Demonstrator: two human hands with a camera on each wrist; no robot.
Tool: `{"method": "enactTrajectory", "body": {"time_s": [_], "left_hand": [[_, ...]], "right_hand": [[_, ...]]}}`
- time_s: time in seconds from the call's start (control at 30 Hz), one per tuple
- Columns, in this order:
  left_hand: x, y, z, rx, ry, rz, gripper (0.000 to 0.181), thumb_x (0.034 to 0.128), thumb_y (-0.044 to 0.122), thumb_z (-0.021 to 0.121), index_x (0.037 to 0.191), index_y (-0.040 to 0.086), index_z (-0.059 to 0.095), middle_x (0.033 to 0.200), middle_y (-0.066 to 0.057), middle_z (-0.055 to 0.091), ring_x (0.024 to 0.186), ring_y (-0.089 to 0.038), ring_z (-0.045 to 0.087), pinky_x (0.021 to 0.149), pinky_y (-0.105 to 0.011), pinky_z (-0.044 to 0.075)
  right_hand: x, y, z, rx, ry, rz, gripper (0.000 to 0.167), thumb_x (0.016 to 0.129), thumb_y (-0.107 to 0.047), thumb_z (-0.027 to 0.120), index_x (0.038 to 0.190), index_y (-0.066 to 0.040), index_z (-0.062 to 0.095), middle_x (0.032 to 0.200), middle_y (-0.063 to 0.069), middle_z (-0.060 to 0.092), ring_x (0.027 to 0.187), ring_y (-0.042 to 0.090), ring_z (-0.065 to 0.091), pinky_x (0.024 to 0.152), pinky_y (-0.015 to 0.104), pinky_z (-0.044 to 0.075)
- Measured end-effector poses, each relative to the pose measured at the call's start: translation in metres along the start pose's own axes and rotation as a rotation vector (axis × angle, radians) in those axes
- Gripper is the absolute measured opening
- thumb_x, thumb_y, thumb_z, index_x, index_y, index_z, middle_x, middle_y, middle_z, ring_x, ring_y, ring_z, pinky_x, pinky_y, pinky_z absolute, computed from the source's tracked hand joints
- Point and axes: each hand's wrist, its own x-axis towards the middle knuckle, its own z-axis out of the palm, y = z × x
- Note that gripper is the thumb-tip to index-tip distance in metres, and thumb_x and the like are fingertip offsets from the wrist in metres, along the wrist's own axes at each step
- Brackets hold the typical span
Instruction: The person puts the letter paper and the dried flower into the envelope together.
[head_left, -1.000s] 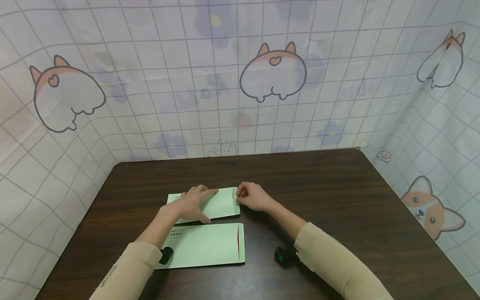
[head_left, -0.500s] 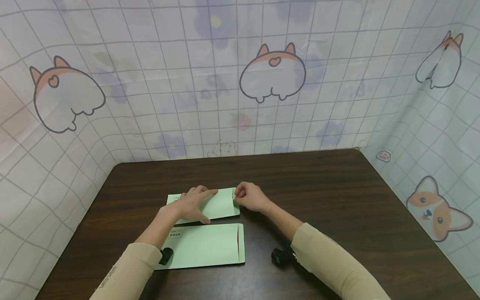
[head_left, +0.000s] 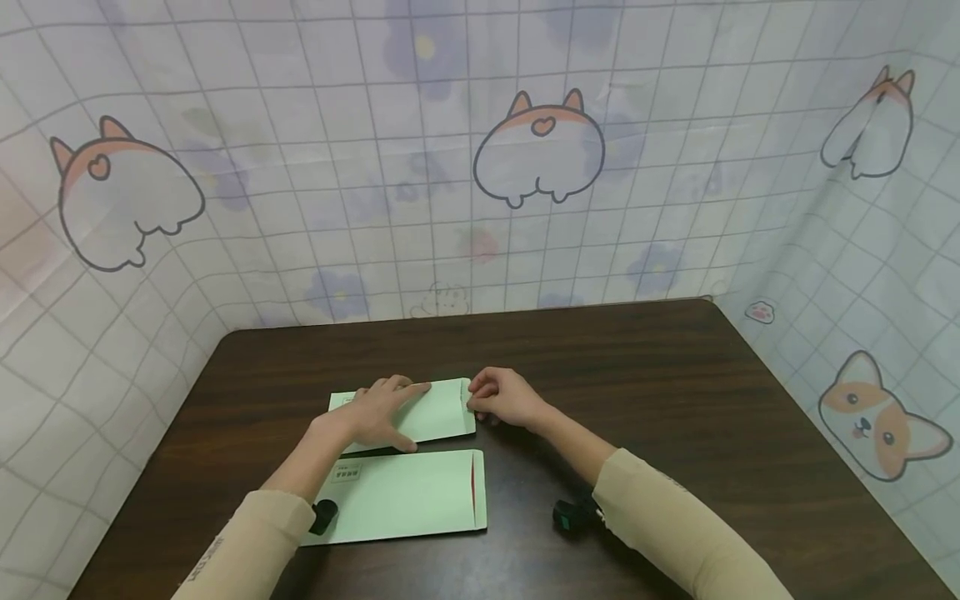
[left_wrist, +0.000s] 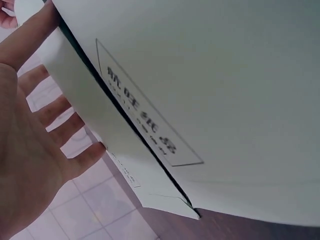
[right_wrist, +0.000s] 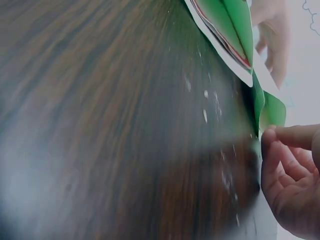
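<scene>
Two pale green paper envelopes lie flat on the dark table, one behind the other. On the far envelope (head_left: 437,410) rests my left hand (head_left: 372,417), its fingers spread and straight. At that envelope's right, open end, my right hand (head_left: 510,397) pinches the edge of the mouth between thumb and fingertip. The right wrist view shows the green inside of this end beside the pinching fingertips (right_wrist: 272,134). The near envelope (head_left: 405,493) has a printed box at its left and a red strip visible in its mouth at the right. My left forearm partly covers its left end.
The brown wood-grain table (head_left: 637,375) extends beyond the envelopes on all sides. A patterned cloth (head_left: 360,208) hangs behind and at both sides. Black wrist cameras sit at both cuffs, the left one (head_left: 324,517) over the near envelope.
My right fingers moved slightly left onto the far envelope's open end, then a little back right. The left hand stays in place on it. The head view has shifted slightly.
</scene>
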Motion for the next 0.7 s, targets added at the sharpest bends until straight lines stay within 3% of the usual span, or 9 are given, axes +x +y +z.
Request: {"method": "enactTrajectory", "body": {"time_s": [0.33,0.7], "left_hand": [[-0.002,-0.012,0.003,0.005,0.013,0.077,0.098,0.0839,0.048,0.084,0.162,0.018,0.034,0.161,-0.021,0.029,0.146,-0.045,0.029,0.107,-0.077,0.023],[-0.008,-0.016,0.006,-0.038,0.015,0.106,0.094,0.0857,0.049,0.082,0.161,0.015,0.037,0.163,-0.021,0.027,0.147,-0.046,0.028,0.108,-0.074,0.025]], "right_hand": [[-0.018,0.004,-0.029,-0.042,-0.028,-0.059,0.017,0.098,-0.007,0.07,0.112,0.003,0.068,0.097,0.016,0.071,0.08,0.03,0.066,0.066,0.039,0.055],[-0.029,0.018,-0.073,-0.068,0.011,-0.025,0.022,0.101,-0.013,0.068,0.116,0.003,0.067,0.1,0.02,0.069,0.086,0.031,0.065,0.069,0.041,0.054]]}}
